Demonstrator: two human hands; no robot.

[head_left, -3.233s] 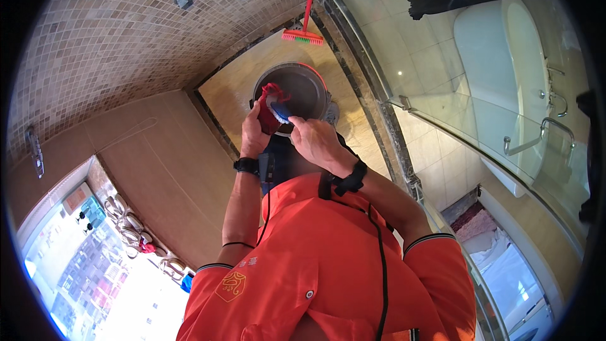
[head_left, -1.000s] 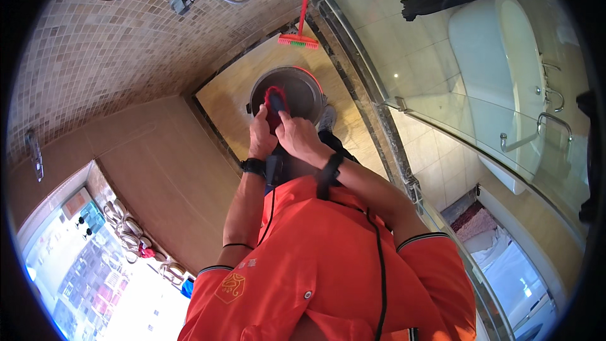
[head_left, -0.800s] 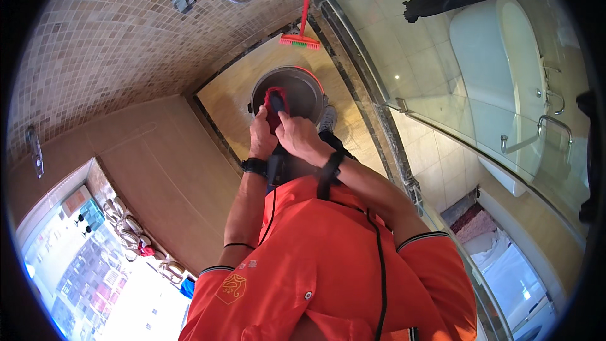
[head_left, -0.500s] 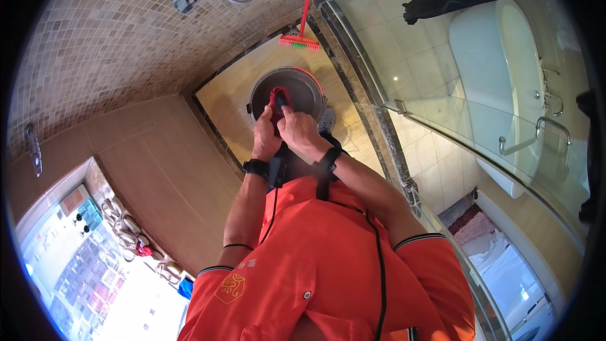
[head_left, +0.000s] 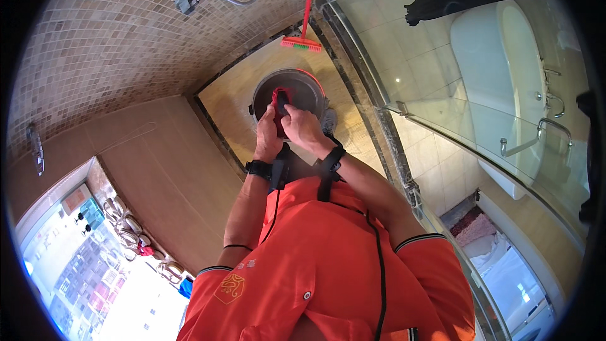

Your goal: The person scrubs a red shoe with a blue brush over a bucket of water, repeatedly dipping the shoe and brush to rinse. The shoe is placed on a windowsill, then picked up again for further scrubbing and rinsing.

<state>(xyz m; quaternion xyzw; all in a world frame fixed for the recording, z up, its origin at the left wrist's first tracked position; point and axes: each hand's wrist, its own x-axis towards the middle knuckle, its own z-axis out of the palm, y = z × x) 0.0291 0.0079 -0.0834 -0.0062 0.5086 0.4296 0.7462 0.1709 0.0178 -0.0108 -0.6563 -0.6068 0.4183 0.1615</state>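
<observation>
Head view shows the left hand (head_left: 267, 131) gripping a red item (head_left: 276, 96) above the near edge of a grey bucket (head_left: 307, 93). The right hand (head_left: 300, 125) is closed around a dark brush (head_left: 283, 100) laid over that item, its bristles hidden. The bucket stands mid-floor, a shoe (head_left: 329, 121) beside its right edge; a red broom (head_left: 302, 43) stands near the floor's (head_left: 224, 98) far corner.

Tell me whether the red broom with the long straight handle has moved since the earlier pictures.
No. The red long-handled broom appears unmoved: its head sits in the same place against the dark stone floor border.
</observation>
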